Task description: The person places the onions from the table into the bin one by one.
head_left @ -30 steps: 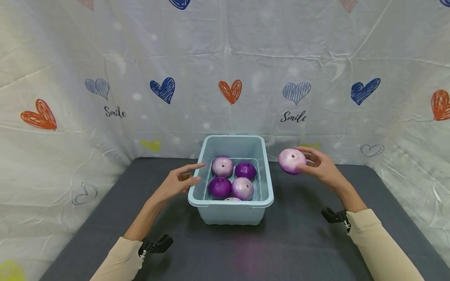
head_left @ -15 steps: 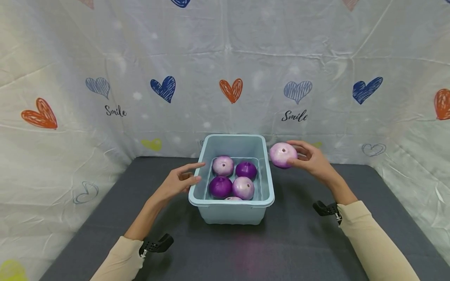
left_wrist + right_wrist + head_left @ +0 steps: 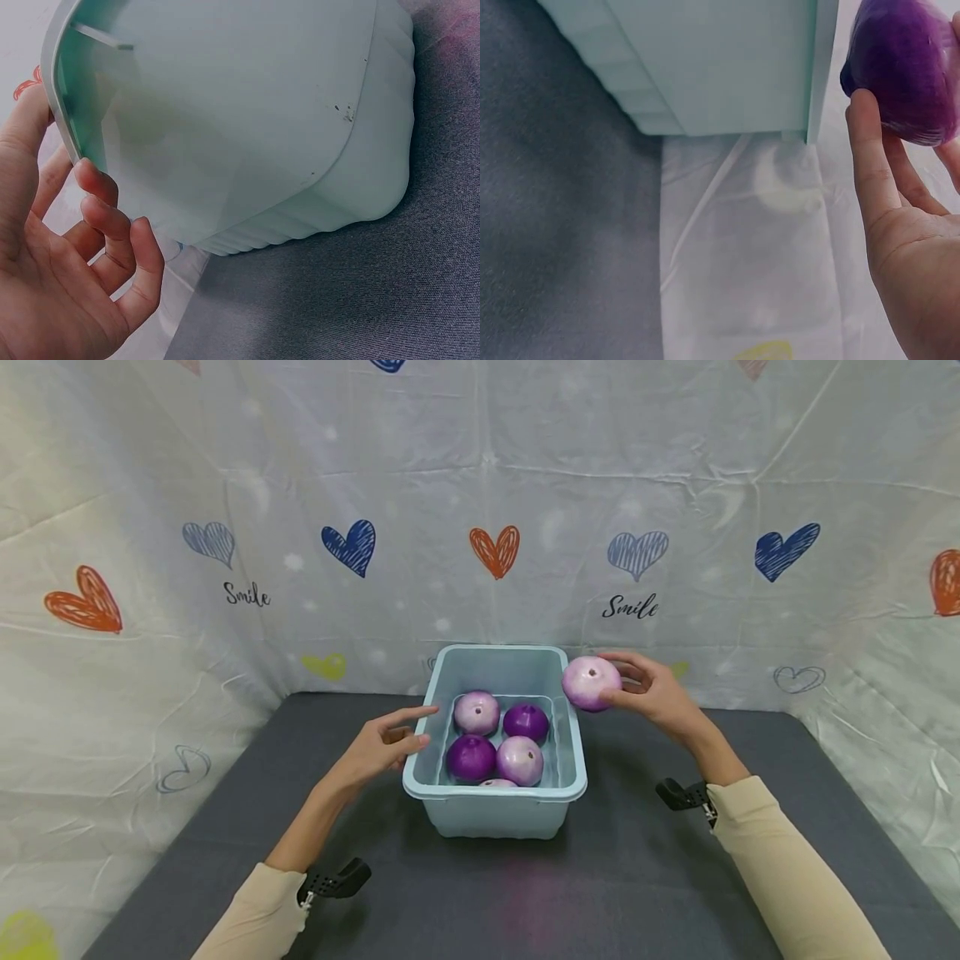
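A light blue plastic bin [image 3: 495, 818] stands on the dark table in the head view, with several round purple onions inside. Two are deep purple, such as the onion [image 3: 471, 758]; the others are pale with a purple tinge, such as the onion [image 3: 519, 761]. My right hand [image 3: 656, 693] pinches another pale purple onion [image 3: 591, 683] by its side, in the air at the bin's right rim. Its other side looks deep purple in the right wrist view. My left hand [image 3: 378, 747] touches the bin's left rim, index finger stretched over it, the other fingers loosely bent outside.
Dark grey cloth [image 3: 517, 902] covers the table. Behind and at both sides hangs a white curtain [image 3: 420, 477] printed with hearts. Black straps with small devices sit on both wrists, such as the left strap [image 3: 335, 882].
My right hand has carried the pale purple onion leftward and slightly up, from right of the bin to its right rim. My left hand stays at the left rim.
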### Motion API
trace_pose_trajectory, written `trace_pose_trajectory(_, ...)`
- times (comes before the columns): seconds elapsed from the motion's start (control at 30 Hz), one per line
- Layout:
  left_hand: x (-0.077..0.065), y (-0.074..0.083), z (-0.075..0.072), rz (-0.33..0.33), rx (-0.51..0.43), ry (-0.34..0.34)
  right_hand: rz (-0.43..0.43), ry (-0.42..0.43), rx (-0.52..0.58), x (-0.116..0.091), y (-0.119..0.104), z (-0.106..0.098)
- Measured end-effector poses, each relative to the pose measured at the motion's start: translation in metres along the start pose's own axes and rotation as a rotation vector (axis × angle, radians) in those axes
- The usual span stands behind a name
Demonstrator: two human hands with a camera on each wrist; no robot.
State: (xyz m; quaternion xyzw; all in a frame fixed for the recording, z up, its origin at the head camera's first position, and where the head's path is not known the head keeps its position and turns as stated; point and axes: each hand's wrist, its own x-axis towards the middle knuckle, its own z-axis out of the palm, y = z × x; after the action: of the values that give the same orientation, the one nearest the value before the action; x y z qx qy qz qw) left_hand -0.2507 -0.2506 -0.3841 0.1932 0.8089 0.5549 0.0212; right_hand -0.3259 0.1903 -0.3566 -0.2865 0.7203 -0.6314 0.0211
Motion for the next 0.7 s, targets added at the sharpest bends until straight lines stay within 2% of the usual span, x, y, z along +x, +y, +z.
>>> trace_pose_trajectory(0.7,-0.002,0.001,0.001,-0.009,0.003,0.006,-0.042,-0.096,-0.019,0.027,-0.015,0.032)
